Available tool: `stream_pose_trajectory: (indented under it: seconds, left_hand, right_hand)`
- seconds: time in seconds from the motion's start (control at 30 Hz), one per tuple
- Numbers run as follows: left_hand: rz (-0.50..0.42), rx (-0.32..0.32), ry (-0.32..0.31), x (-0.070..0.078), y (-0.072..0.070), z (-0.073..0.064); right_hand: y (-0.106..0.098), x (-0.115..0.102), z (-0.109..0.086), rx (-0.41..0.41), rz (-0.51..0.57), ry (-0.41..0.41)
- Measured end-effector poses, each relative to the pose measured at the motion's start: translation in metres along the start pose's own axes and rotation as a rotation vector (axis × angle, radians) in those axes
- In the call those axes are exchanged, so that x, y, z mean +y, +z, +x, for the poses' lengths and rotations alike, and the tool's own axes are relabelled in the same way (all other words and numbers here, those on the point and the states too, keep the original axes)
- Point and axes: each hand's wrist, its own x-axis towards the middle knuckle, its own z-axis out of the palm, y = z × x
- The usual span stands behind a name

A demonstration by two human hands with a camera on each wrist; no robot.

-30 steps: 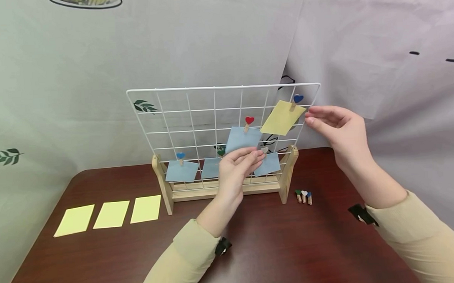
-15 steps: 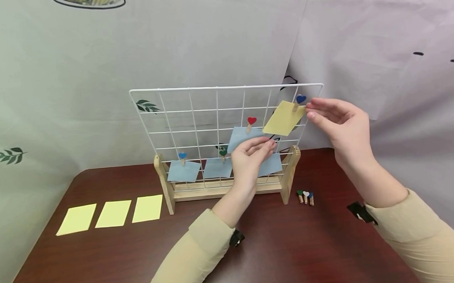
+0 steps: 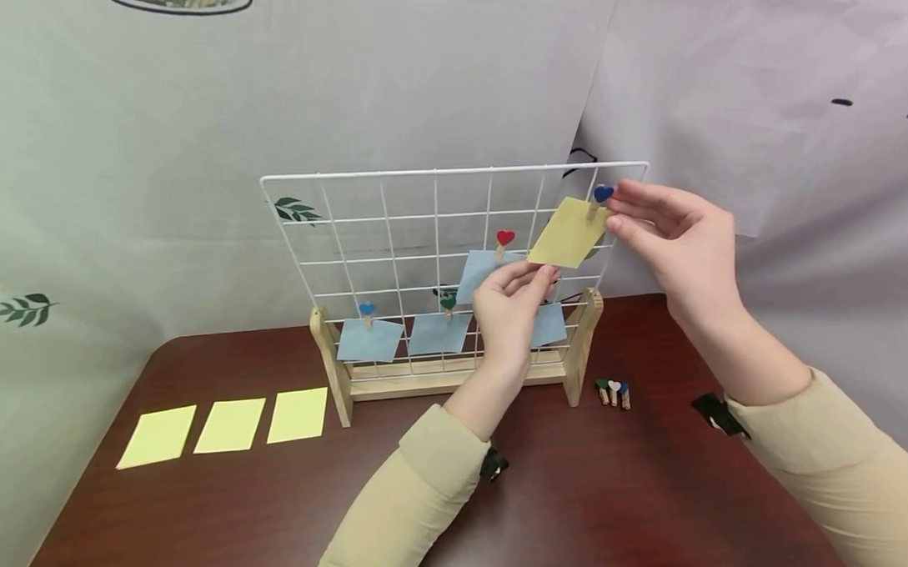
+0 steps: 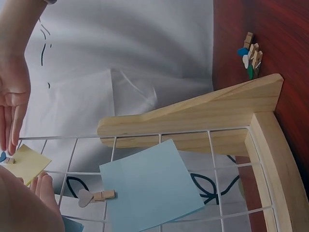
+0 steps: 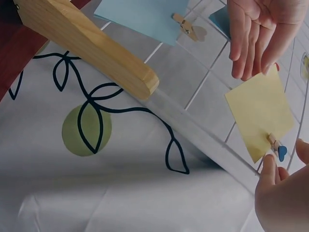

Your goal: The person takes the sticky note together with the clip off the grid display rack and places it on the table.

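Note:
A yellow paper note (image 3: pixel 568 234) hangs tilted near the upper right of a white wire grid (image 3: pixel 410 215), under a wooden clothespin with a blue heart (image 3: pixel 603 194). My left hand (image 3: pixel 509 305) has its fingertips at the note's lower edge; in the right wrist view those fingers (image 5: pixel 251 46) look nearly straight. My right hand (image 3: pixel 681 238) is beside the note's right corner, thumb and fingers apart near the heart clothespin. A blue note (image 3: pixel 479 272) under a red heart clothespin (image 3: pixel 505 237) is partly hidden behind my left hand.
Lower on the grid hang more blue notes (image 3: pixel 369 341), each clipped. Wooden feet (image 3: pixel 582 346) hold the grid on a dark red table (image 3: pixel 229 517). Three yellow stacks or sheets (image 3: pixel 297 416) lie at left; three heart clothespins (image 3: pixel 614 393) lie at right.
My left hand has moved up and right from the blue note to the yellow note's lower edge. My right fingers have risen slightly toward the blue heart clothespin.

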Motion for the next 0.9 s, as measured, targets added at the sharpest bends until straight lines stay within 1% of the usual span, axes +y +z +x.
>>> stream_pose_trajectory:
  seconds: [0.07,0.2,0.37,0.47,0.63,0.77,0.9]
  left_hand:
    - [0.01,0.008,0.011,0.0,0.001,0.0]
    - [0.056,0.001,0.044,-0.001,0.001,0.001]
    - [0.179,0.007,0.105,-0.002,-0.002,0.002]
    - [0.235,0.005,0.137,-0.002,-0.004,0.003]
    - [0.258,-0.004,0.175,0.0,-0.005,0.004]
    - [0.264,-0.007,0.181,0.001,-0.005,0.005]
    - [0.267,-0.01,0.186,0.001,-0.005,0.005]
  right_hand:
    - [0.002,-0.001,0.001,0.005,-0.009,-0.003]
    - [0.005,-0.003,0.003,0.007,-0.031,-0.017]
    - [0.01,-0.005,0.006,-0.012,-0.061,-0.034]
    - [0.011,-0.005,0.007,-0.021,-0.086,-0.04]
    - [0.012,-0.003,0.009,-0.003,-0.163,-0.053]
    - [0.014,-0.001,0.011,0.029,-0.231,-0.07]
    - [0.016,0.0,0.014,0.047,-0.207,-0.086]
